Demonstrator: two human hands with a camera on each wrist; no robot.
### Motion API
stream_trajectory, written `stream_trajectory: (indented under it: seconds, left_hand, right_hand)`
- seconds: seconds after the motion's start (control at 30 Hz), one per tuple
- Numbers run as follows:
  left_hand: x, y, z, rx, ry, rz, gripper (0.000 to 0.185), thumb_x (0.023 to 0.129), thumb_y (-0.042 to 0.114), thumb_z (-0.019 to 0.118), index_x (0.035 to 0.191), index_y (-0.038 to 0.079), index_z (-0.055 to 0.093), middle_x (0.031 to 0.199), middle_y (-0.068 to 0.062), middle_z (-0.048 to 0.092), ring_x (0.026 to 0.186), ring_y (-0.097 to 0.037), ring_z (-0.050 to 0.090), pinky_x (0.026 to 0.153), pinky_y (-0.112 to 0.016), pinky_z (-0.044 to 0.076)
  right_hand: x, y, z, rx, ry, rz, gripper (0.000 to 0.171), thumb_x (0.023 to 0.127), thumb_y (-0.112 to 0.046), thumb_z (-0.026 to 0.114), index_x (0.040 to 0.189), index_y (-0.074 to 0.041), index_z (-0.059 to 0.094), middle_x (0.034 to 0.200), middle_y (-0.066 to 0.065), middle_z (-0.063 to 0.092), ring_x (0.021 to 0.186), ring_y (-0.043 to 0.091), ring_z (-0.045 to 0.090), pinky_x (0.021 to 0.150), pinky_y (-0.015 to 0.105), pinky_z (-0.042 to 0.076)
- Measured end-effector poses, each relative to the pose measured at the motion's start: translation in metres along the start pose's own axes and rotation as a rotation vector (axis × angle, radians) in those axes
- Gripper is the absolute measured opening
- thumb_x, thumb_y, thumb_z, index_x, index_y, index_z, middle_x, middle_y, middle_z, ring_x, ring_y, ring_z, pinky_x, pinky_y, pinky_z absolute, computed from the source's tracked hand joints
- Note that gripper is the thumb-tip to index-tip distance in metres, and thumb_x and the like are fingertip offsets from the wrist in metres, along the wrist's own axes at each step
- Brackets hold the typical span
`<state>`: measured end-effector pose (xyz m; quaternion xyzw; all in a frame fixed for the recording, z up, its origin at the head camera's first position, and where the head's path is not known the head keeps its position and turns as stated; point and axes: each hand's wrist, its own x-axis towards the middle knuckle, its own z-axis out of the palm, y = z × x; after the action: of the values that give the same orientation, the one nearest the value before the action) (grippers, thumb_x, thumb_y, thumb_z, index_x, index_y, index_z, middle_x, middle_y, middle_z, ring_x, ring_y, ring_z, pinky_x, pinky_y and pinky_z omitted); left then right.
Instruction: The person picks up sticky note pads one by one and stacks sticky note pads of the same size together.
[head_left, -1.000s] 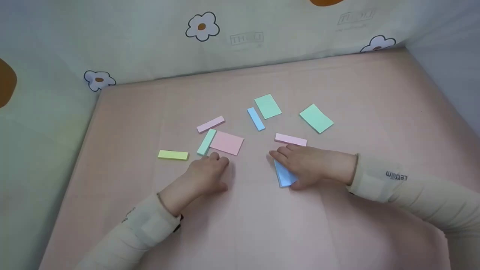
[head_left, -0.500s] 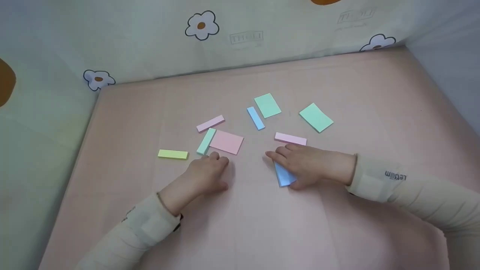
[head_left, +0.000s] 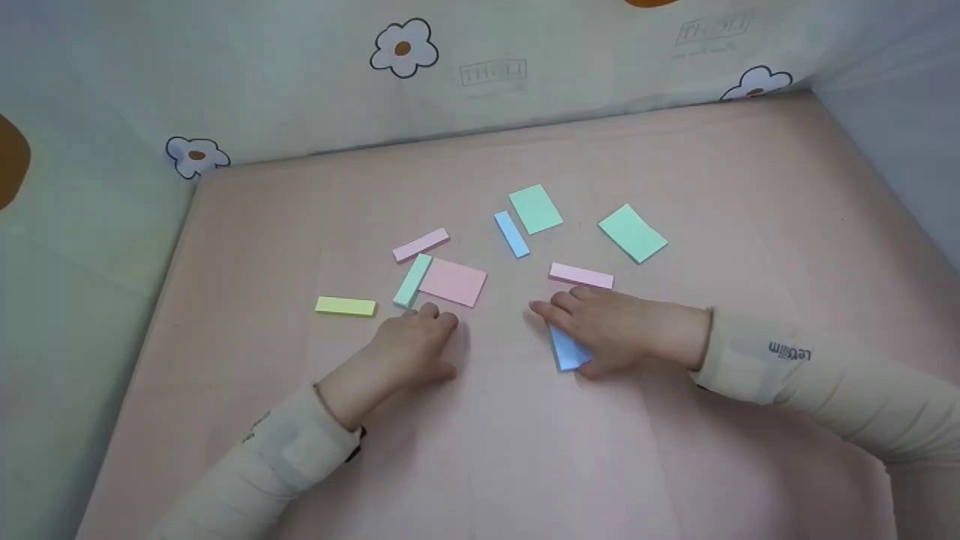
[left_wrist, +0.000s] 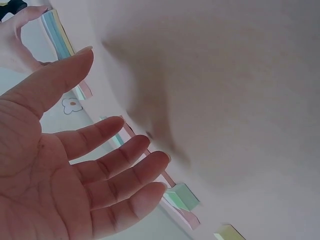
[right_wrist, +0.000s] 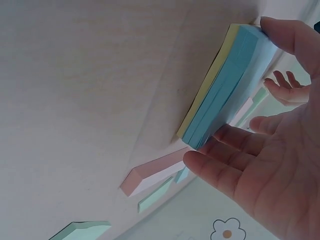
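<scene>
My right hand (head_left: 611, 326) holds a stack of sticky note pads (head_left: 568, 351) across its two ends, thumb at one and fingers at the other. In the right wrist view, the stack shows blue pads (right_wrist: 222, 95) above a thin yellow pad (right_wrist: 209, 82). My left hand (head_left: 412, 343) rests low over the table with relaxed fingers and nothing in its grasp, as its bare palm (left_wrist: 45, 185) shows in the left wrist view. Just beyond its fingertips lie a narrow green pad (head_left: 413, 281) and a pink sticky note pad (head_left: 454, 282).
Narrow pads in yellow (head_left: 346, 306), pink (head_left: 421, 245) and blue (head_left: 511, 235) lie around the table (head_left: 480, 465). Another pink strip (head_left: 581, 275) sits just beyond my right hand. Two green note pads (head_left: 535, 208) lie farther back, before a flower-print cloth wall (head_left: 300, 82).
My right index finger has stretched slightly to the left over the stack. The left hand and the loose pads keep their places; the head view has tilted very slightly.
</scene>
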<state>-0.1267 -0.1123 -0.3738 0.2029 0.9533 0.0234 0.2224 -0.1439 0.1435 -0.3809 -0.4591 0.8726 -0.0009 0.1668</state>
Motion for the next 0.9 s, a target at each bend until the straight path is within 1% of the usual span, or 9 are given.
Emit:
stream_trajectory:
  seconds: [0.13, 0.33, 0.43, 0.57, 0.63, 0.7, 0.77, 0.83, 0.9]
  left_hand:
    - [0.000, 0.000, 0.000, -0.002, -0.001, -0.004, 0.049, 0.076, 0.025, 0.072, 0.115, 0.003, 0.054, 0.093, -0.011, 0.052, 0.073, -0.021, 0.046, 0.061, -0.034, 0.041]
    - [0.001, 0.000, 0.001, -0.004, 0.003, -0.012, 0.049, 0.075, 0.025, 0.072, 0.116, 0.003, 0.055, 0.094, -0.011, 0.053, 0.074, -0.021, 0.046, 0.062, -0.034, 0.041]
    - [0.000, 0.002, 0.000, -0.005, 0.006, -0.012, 0.049, 0.076, 0.025, 0.072, 0.116, 0.003, 0.055, 0.095, -0.011, 0.053, 0.074, -0.021, 0.047, 0.063, -0.034, 0.041]
    - [-0.001, 0.006, 0.000, -0.012, 0.012, 0.002, 0.047, 0.076, 0.025, 0.071, 0.115, 0.003, 0.055, 0.095, -0.011, 0.054, 0.075, -0.021, 0.047, 0.063, -0.034, 0.041]
    - [-0.003, 0.010, 0.000, -0.011, 0.016, 0.017, 0.045, 0.077, 0.024, 0.071, 0.114, 0.003, 0.056, 0.093, -0.011, 0.054, 0.074, -0.021, 0.047, 0.062, -0.033, 0.041]
    - [-0.004, 0.015, -0.002, -0.023, 0.021, 0.026, 0.040, 0.079, 0.023, 0.070, 0.111, 0.003, 0.058, 0.091, -0.010, 0.056, 0.074, -0.020, 0.049, 0.062, -0.032, 0.042]
    - [-0.003, 0.023, -0.003, -0.055, 0.027, 0.035, 0.033, 0.080, 0.021, 0.067, 0.107, 0.003, 0.061, 0.089, -0.010, 0.058, 0.073, -0.020, 0.051, 0.063, -0.032, 0.044]
    - [-0.001, 0.032, -0.005, -0.105, 0.028, 0.049, 0.026, 0.082, 0.020, 0.065, 0.104, 0.005, 0.064, 0.088, -0.008, 0.061, 0.074, -0.019, 0.053, 0.067, -0.031, 0.046]
    - [0.004, 0.041, -0.005, -0.154, 0.019, 0.075, 0.020, 0.084, 0.019, 0.062, 0.099, 0.006, 0.066, 0.087, -0.007, 0.062, 0.075, -0.018, 0.054, 0.069, -0.031, 0.046]
  right_hand:
    - [-0.001, 0.000, -0.001, 0.005, -0.002, 0.003, 0.084, 0.073, -0.028, 0.069, 0.140, -0.001, 0.026, 0.122, 0.015, 0.047, 0.111, 0.029, 0.046, 0.099, 0.039, 0.034]
    - [0.000, -0.001, 0.000, 0.032, -0.024, 0.031, 0.086, 0.074, -0.028, 0.070, 0.141, -0.003, 0.023, 0.124, 0.015, 0.045, 0.112, 0.030, 0.045, 0.099, 0.039, 0.034]
    - [-0.002, -0.001, -0.001, 0.037, -0.027, 0.037, 0.088, 0.074, -0.031, 0.070, 0.142, -0.003, 0.022, 0.129, 0.015, 0.043, 0.117, 0.030, 0.042, 0.101, 0.040, 0.033]
    - [-0.010, 0.004, -0.008, 0.064, 0.005, 0.054, 0.093, 0.072, -0.034, 0.073, 0.142, -0.001, 0.020, 0.137, 0.017, 0.036, 0.126, 0.033, 0.035, 0.104, 0.043, 0.028]
    - [-0.017, 0.007, -0.014, 0.091, 0.010, 0.083, 0.093, 0.071, -0.031, 0.074, 0.140, 0.002, 0.023, 0.135, 0.018, 0.038, 0.124, 0.034, 0.038, 0.103, 0.044, 0.030]
    - [-0.022, 0.012, -0.021, 0.133, -0.026, 0.125, 0.083, 0.071, -0.025, 0.074, 0.135, 0.005, 0.030, 0.125, 0.018, 0.046, 0.112, 0.032, 0.046, 0.096, 0.042, 0.037]
    - [-0.026, 0.017, -0.024, 0.176, -0.094, 0.170, 0.064, 0.073, -0.020, 0.071, 0.123, 0.007, 0.041, 0.106, 0.015, 0.053, 0.093, 0.027, 0.052, 0.083, 0.038, 0.044]
    - [-0.028, 0.023, -0.025, 0.240, -0.172, 0.212, 0.039, 0.077, -0.015, 0.067, 0.107, 0.004, 0.052, 0.091, 0.009, 0.055, 0.078, 0.021, 0.050, 0.071, 0.034, 0.045]
    - [-0.028, 0.028, -0.022, 0.305, -0.219, 0.229, 0.018, 0.077, -0.010, 0.061, 0.092, 0.001, 0.058, 0.079, 0.004, 0.055, 0.069, 0.017, 0.047, 0.063, 0.029, 0.042]
